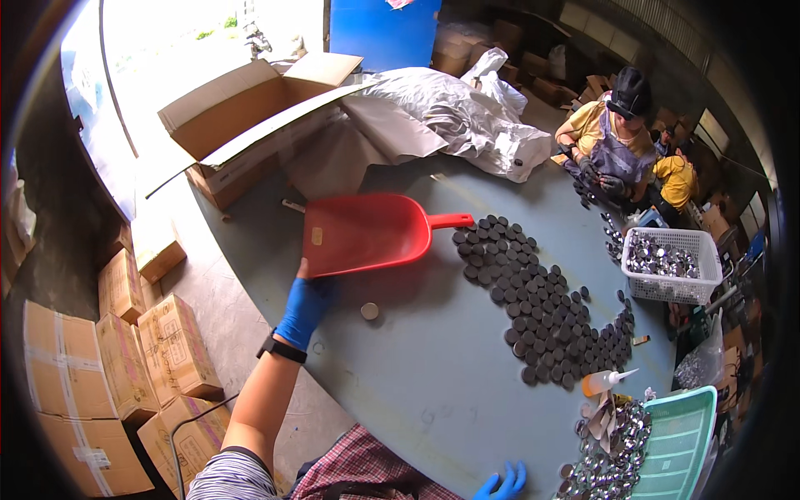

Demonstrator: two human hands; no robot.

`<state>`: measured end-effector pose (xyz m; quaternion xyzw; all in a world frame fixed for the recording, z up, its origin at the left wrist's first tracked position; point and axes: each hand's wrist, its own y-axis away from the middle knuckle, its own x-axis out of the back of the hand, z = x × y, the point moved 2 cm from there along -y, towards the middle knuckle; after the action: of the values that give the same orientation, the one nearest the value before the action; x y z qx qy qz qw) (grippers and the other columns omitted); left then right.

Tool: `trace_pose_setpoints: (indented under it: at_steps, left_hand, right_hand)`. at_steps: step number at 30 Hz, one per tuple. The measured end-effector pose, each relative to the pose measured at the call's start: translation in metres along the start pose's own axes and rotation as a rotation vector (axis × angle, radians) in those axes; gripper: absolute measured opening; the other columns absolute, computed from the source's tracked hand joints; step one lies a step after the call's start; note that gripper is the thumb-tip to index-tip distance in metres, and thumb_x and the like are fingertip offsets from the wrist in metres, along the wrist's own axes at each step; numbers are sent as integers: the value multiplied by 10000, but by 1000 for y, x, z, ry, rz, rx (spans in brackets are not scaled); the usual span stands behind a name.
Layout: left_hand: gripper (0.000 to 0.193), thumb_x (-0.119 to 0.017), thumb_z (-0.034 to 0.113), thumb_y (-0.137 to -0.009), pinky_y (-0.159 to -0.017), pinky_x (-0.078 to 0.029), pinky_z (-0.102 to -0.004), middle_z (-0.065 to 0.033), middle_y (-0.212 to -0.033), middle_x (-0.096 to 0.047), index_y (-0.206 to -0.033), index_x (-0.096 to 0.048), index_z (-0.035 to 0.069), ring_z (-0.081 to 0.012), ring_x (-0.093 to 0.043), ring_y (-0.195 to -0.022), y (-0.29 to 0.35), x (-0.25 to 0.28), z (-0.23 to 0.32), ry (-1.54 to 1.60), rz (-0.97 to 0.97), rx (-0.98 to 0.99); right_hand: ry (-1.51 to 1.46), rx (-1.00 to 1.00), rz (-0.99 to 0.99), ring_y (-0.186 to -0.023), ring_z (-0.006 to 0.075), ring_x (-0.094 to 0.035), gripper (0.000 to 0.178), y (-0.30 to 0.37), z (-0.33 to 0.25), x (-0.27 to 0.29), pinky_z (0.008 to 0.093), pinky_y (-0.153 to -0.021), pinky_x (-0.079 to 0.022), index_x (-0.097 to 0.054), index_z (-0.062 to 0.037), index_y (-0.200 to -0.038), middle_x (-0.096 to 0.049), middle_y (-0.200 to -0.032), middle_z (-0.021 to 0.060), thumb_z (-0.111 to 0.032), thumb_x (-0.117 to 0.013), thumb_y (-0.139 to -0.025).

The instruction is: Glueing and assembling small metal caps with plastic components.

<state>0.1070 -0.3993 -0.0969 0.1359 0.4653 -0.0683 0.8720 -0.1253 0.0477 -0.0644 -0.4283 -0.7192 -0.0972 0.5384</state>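
A red plastic dustpan (pixel 367 233) with a short handle is above the left part of the grey-blue table. At its near left corner my left hand (pixel 305 307), in a blue glove, grips the rim; the thumb shows and the other fingers are hidden under the pan. My right hand (pixel 502 485), also blue-gloved, is at the near edge with its fingers apart and nothing in them. One pale round disc (pixel 369 311) lies by the left hand. Many dark round caps (pixel 533 308) spread in a band from the dustpan's handle toward the right.
Shiny metal pieces (pixel 612 446) are heaped beside a green tray (pixel 679 450) and an orange-white squeeze bottle (pixel 602 382). A white basket (pixel 673 265) holds similar pieces. A co-worker (pixel 612 142) is at the far right. An open cardboard box (pixel 242 125) and white sacks (pixel 467 117) line the far edge.
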Motion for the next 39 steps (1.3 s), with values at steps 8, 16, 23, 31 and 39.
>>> trace_pose_setpoints:
  at_steps: [8, 16, 23, 31, 39]
  left_hand:
    - [354, -450, 157, -888, -843, -496, -335, -151, -1079, -612, -1163, -515, -57, -230, -630, -915, 16, -39, -9, -514, -140, 10]
    - [422, -495, 160, -903, -1098, -343, -413, -114, -1298, -513, -1281, -456, -22, -233, -471, -1227, -20, -113, -100, -147, -365, 161]
    - [561, -436, 341, -985, -1121, -288, -359, -166, -1415, -391, -1352, -344, -73, -257, -375, -1314, -197, -207, -80, 59, -397, -22]
    - [538, -565, 362, -926, -998, -407, -351, -107, -1223, -565, -1313, -476, -1, -225, -530, -1159, -54, -166, -124, -630, -610, 170]
    - [436, -483, 267, -978, -1008, -405, -348, -149, -1190, -600, -1275, -507, -52, -232, -576, -1105, 88, -113, -91, -876, -636, 334]
  right_hand:
    - [5, 27, 19, -1053, 363, -549, 182, -2, 4, -3, 445, -896, -429, -633, -22, -1028, -570, -1181, 185, -125, -536, -914]
    - [101, 41, -2, -1011, 329, -562, 129, -15, -6, 6, 445, -874, -431, -648, -50, -966, -604, -1108, 138, -94, -545, -902]
    - [37, 1, -10, -1011, 323, -558, 124, -17, 0, 2, 446, -874, -430, -643, -63, -965, -607, -1095, 122, -91, -550, -889]
    - [-38, 53, 32, -996, 338, -554, 137, -11, 17, -6, 451, -883, -426, -628, -34, -960, -610, -1068, 141, -95, -560, -857]
    - [1, 51, 53, -997, 342, -552, 137, -6, 14, 2, 447, -883, -435, -625, -40, -950, -605, -1063, 145, -107, -560, -850]
